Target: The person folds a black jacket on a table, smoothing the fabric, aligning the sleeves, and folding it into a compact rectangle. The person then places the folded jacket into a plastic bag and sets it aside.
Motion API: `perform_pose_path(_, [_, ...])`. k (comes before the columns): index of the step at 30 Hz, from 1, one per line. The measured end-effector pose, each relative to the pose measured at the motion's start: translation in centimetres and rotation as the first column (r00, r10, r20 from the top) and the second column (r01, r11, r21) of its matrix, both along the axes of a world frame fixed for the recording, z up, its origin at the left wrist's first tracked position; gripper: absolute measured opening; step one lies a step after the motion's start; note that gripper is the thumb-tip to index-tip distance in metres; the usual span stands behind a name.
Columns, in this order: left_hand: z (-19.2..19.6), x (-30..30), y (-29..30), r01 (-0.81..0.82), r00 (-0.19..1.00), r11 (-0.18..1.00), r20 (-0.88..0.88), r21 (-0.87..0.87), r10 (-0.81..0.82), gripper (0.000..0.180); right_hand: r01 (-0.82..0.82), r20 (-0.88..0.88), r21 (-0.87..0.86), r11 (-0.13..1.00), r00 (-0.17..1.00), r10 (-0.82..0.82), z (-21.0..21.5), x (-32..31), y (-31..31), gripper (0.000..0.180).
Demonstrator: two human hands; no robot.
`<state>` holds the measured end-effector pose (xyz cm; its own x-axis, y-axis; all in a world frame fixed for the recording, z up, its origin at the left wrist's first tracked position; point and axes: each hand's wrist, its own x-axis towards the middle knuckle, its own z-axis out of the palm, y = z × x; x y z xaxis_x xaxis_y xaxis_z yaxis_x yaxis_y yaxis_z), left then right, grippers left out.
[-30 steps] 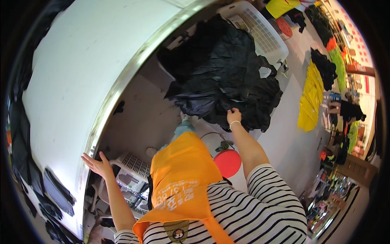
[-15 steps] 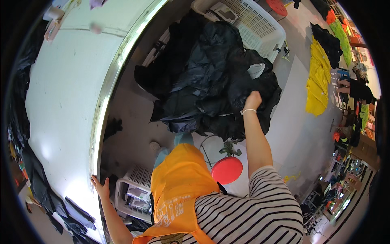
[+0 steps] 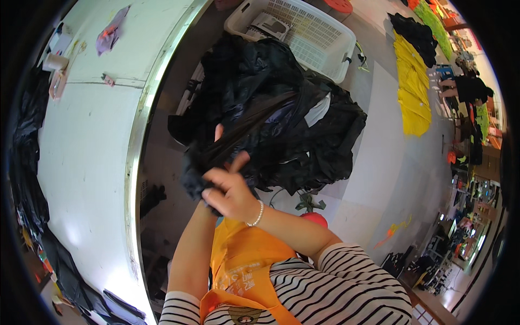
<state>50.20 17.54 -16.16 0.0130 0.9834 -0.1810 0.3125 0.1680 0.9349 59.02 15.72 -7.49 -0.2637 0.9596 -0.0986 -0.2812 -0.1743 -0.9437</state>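
Observation:
A large heap of black garments [image 3: 271, 70] fills the middle of the view, with a white patch [image 3: 318, 110] showing among its folds. My right hand [image 3: 232, 189], a beaded bracelet on its wrist, closes on a bunched part of a black garment [image 3: 195, 176] at the heap's near left. From there, cloth stretches taut toward the heap. My left hand [image 3: 219, 131] is mostly covered by the same bunched cloth. Only a fingertip or so shows beyond it, so its grip is hidden. Both hands are close together, slightly blurred.
On the left runs a long white table [image 3: 92, 162] with a metal edge, bearing a purple cloth [image 3: 112, 31]. Behind the heap stands a white plastic basket [image 3: 319, 40]. A red stool [image 3: 315, 219] is partly hidden by my right arm. Yellow garments [image 3: 413, 86] lie at the right.
My left hand has left the table edge and come to the heap, now under cloth. My right hand has moved left and nearer, with black cloth pulled toward me.

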Motion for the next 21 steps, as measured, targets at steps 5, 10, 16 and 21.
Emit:
perform_pose_path(5, [-6.2, -0.4, 5.5, -0.253, 0.72, 0.808, 0.455, -0.532, 0.524, 0.06, 0.396, -0.013, -0.14, 0.908, 0.916, -0.402, -7.7, 7.6, 8.1, 0.018])
perform_pose_path(10, [-4.6, -2.5, 9.6, -0.072, 0.497, 0.721, 0.603, -0.689, 0.625, 0.067, 0.773, 0.965, 0.149, 0.617, 0.021, -0.26, -26.0, 20.5, 15.3, 0.114])
perform_pose_path(16, [-4.4, -6.4, 5.1, -0.053, 0.756, 0.735, 0.454, -0.676, 0.471, 0.054, 0.881, 0.661, 0.158, 0.446, 0.241, -0.711, -26.2, 21.3, 15.9, 0.036])
perform_pose_path(21, [-4.3, -10.2, 3.5, -0.143, 0.875, 0.858, 0.342, -0.493, 0.343, 0.034, 0.338, 0.502, 0.106, 0.935, 0.794, -0.344, -12.1, 4.5, 7.5, 0.02])
